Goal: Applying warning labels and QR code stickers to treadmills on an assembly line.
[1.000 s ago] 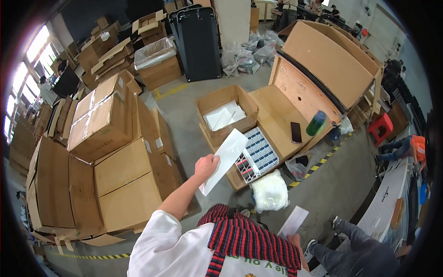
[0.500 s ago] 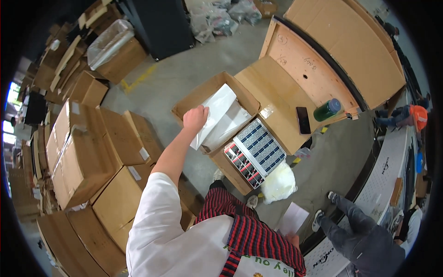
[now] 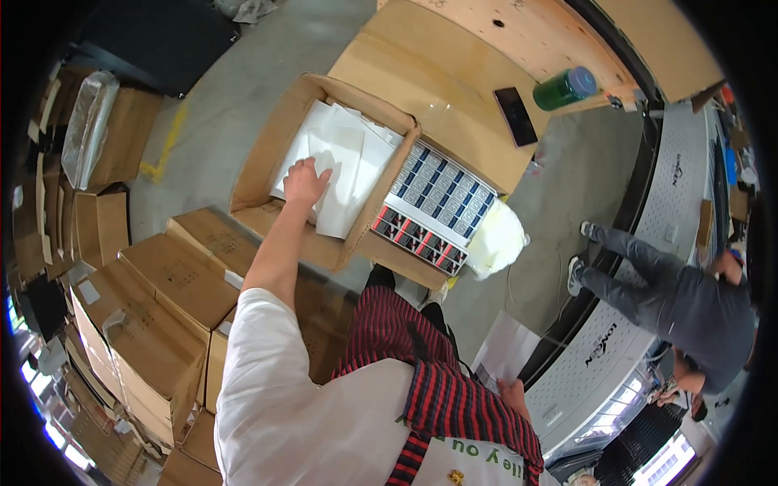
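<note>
1. While the left hand (image 3: 305, 182) is over the open brown box (image 3: 267, 154), its thumb is apart from the other fingers. I cannot tell if the fingertips press on the paper.
2. White sheets (image 3: 356, 150) lie in the box, one on top of another, and the left hand is above them.
3. Well apart from the box, to its right and nearer the body, the right hand (image 3: 512, 394) holds a white card (image 3: 502, 348). Its fingers are pinched on the low edge.
4. Just beside the box, on its right, are rows of blue-and-white packs (image 3: 446, 190) and red-and-black packs (image 3: 413, 243).
5. Right of the box, past those packs, is a puffy white bundle (image 3: 496, 243).
6. Right of the box and farther out, a dark phone (image 3: 516, 117) lies near a green bottle (image 3: 565, 89).
7. Far to the right of the box is another person (image 3: 689, 316) in gray clothes.
</note>
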A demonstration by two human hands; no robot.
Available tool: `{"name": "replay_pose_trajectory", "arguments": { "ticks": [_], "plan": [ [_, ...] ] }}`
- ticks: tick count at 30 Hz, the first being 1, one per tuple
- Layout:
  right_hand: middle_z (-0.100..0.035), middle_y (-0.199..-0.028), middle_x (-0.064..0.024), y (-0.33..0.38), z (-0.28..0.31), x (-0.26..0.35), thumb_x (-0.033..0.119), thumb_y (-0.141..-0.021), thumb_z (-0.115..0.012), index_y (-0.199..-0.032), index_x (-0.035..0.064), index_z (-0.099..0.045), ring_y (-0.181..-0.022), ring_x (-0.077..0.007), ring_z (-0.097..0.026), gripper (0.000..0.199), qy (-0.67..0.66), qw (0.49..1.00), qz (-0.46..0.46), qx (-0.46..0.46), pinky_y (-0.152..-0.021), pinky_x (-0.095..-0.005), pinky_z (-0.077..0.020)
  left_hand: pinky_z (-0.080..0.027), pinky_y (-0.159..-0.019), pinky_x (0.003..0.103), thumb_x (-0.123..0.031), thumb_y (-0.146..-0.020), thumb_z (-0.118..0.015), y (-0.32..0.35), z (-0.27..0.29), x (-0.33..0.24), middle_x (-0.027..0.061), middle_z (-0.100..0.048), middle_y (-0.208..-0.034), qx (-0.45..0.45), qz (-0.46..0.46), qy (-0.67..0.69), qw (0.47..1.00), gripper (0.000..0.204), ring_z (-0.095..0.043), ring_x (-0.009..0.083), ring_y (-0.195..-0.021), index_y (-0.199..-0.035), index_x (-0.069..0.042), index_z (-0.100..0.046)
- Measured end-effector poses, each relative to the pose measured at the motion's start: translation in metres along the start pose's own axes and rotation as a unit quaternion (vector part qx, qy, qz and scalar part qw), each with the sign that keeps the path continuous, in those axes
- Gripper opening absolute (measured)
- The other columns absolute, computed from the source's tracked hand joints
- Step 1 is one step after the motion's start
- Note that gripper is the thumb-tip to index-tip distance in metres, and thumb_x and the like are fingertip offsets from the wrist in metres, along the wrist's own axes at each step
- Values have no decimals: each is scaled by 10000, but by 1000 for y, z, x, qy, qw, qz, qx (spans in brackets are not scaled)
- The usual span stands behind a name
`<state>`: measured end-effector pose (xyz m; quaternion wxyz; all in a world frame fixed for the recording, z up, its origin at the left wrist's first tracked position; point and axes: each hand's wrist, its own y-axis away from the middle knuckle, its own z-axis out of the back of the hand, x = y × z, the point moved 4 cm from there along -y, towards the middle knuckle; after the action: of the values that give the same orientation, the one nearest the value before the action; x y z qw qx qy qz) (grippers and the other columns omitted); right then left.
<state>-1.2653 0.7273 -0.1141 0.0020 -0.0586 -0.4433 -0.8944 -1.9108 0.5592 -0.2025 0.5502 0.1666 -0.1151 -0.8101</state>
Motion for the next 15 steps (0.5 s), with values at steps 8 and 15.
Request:
{"name": "replay_pose_trajectory", "arguments": {
  "ticks": [8, 15],
  "plan": [
    [-583, -690, -253, -30, -18, -5, 277, -774, -593, -836, -78, -585, -687, -343, -609, 360, -15, 996, 77, 40, -598, -394, -439, -492, -599, 327, -186, -754, -625, 144, 20, -131, 104, -611, -774, -64, -254, 363, 894, 166, -602, 239, -663, -860, -59, -610],
    [-558, -648, -256, -66, 12, -71, 307, -771, -596, -763, -68, -586, -667, -346, -604, 376, -10, 994, 107, 36, -573, -396, -434, -407, -860, 390, -269, -681, -678, 212, -157, -202, 173, -518, -1104, 62, -217, 171, 959, 488, -489, 301, -1037, -1056, -12, -500]
  ]
}}
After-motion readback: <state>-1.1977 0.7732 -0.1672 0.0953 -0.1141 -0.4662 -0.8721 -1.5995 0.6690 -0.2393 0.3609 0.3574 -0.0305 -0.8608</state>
